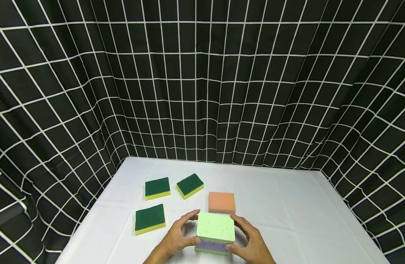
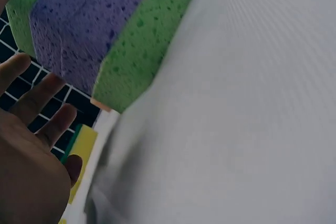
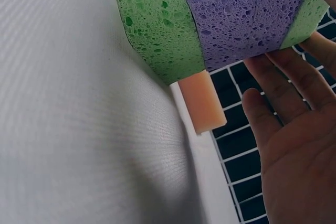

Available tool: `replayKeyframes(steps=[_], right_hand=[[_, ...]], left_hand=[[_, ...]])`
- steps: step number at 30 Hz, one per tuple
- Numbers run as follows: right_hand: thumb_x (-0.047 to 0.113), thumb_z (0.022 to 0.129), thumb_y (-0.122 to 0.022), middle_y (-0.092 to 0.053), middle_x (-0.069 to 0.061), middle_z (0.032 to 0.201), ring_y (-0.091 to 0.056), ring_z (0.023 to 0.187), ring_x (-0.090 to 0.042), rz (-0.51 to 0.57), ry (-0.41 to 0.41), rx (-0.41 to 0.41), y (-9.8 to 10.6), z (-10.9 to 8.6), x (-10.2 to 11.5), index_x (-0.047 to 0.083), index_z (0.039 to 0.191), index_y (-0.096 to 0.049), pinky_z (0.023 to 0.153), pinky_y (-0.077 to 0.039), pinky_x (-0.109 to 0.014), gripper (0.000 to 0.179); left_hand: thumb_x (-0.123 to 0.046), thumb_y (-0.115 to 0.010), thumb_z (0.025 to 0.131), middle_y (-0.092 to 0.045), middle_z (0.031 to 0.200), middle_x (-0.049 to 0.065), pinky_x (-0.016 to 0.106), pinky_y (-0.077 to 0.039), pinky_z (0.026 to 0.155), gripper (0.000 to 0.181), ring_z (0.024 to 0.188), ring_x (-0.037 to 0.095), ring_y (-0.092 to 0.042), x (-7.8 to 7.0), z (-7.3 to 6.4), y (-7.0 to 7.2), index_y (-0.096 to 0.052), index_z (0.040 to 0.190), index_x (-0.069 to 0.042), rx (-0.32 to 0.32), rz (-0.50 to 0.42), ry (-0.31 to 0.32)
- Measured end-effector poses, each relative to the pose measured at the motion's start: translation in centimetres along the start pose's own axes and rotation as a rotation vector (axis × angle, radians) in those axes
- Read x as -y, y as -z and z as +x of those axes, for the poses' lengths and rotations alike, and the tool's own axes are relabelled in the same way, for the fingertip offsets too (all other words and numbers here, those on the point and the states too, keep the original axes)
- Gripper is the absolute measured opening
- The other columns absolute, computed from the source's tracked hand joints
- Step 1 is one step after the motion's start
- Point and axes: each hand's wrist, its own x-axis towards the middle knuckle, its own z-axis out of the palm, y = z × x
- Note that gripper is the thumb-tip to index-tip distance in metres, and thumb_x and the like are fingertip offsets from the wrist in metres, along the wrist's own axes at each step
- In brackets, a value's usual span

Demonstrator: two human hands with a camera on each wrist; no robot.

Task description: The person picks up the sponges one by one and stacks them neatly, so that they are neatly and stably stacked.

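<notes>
Near the front of the table stands a stack of porous sponges: a light green sponge (image 1: 215, 226) on top, a purple sponge (image 1: 210, 246) in the middle and another green sponge (image 3: 157, 24) at the bottom. My left hand (image 1: 179, 234) holds the stack's left side, thumb at the near corner, fingers toward the far corner. On the opposite side my right hand (image 1: 250, 240) grips it the same way, its thumb by the purple layer. Right behind the stack lies an orange sponge (image 1: 221, 202), its near edge beside the top green one in the head view.
Several yellow sponges with dark green scouring tops lie to the left: a front one (image 1: 150, 219), one behind it (image 1: 157, 188) and a slanted one (image 1: 190, 185). A white cloth (image 1: 288, 209) covers the table. Black curtains with a white grid (image 1: 202, 91) surround it.
</notes>
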Motion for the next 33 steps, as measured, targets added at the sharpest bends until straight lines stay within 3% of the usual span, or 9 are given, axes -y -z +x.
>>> replayKeyframes(steps=[6, 13, 17, 23, 28, 33], right_hand=[[0.019, 0.080, -0.081, -0.051, -0.006, 0.135, -0.049, 0.123, -0.024, -0.003, 0.026, 0.015, 0.0, 0.0, 0.0, 0.016, 0.146, -0.040, 0.102, -0.036, -0.026, 0.078], [0.010, 0.080, -0.079, -0.048, -0.008, 0.138, -0.048, 0.124, -0.025, 0.033, 0.066, 0.039, 0.6, 0.2, 0.2, 0.008, 0.148, -0.036, 0.101, -0.040, -0.034, 0.080], [-0.003, 0.077, -0.074, -0.047, -0.017, 0.137, -0.049, 0.121, -0.028, 0.082, 0.167, -0.006, 2.0, 1.0, 0.2, 0.002, 0.147, -0.035, 0.098, -0.043, -0.035, 0.081], [-0.016, 0.069, -0.074, -0.046, -0.032, 0.130, -0.049, 0.118, -0.031, 0.055, 0.290, -0.132, 4.9, 3.9, 1.1, -0.005, 0.143, -0.039, 0.093, -0.043, -0.029, 0.082], [-0.021, 0.067, -0.072, -0.046, -0.035, 0.128, -0.046, 0.117, -0.037, -0.011, 0.276, -0.178, 6.7, 6.4, 2.9, -0.009, 0.140, -0.041, 0.092, -0.042, -0.033, 0.080], [-0.015, 0.072, -0.074, -0.048, -0.028, 0.131, -0.044, 0.117, -0.045, -0.086, 0.190, -0.166, 7.3, 8.3, 3.6, -0.010, 0.139, -0.041, 0.092, -0.042, -0.039, 0.075]], left_hand=[[-0.024, -0.085, 0.074, -0.053, 0.131, -0.002, 0.059, -0.022, 0.104, 0.077, 0.125, 0.023, -0.041, -1.4, 0.6, -0.2, -0.049, 0.141, -0.022, -0.036, 0.007, 0.044], [-0.017, -0.085, 0.072, -0.053, 0.130, 0.001, 0.061, -0.021, 0.102, 0.072, 0.123, 0.024, -0.041, -1.7, 0.7, -0.5, -0.054, 0.137, -0.018, -0.047, 0.010, 0.063], [-0.016, -0.085, 0.073, -0.053, 0.130, 0.002, 0.060, -0.023, 0.101, 0.071, 0.122, 0.026, -0.041, -1.7, 0.7, -0.5, -0.054, 0.137, -0.018, -0.045, 0.018, 0.055], [-0.019, -0.085, 0.074, -0.052, 0.131, 0.000, 0.060, -0.023, 0.102, 0.069, 0.123, 0.024, -0.041, -1.7, 0.6, -0.5, -0.055, 0.136, -0.021, -0.054, 0.000, 0.077], [-0.019, -0.084, 0.075, -0.054, 0.130, 0.000, 0.061, -0.024, 0.101, 0.069, 0.122, 0.025, -0.042, -1.6, 0.6, -0.6, -0.055, 0.137, -0.020, -0.054, 0.012, 0.059], [-0.020, -0.084, 0.075, -0.053, 0.131, -0.001, 0.062, -0.023, 0.101, 0.069, 0.121, 0.025, -0.042, -1.7, 0.6, -0.7, -0.054, 0.137, -0.021, -0.050, 0.004, 0.071]])
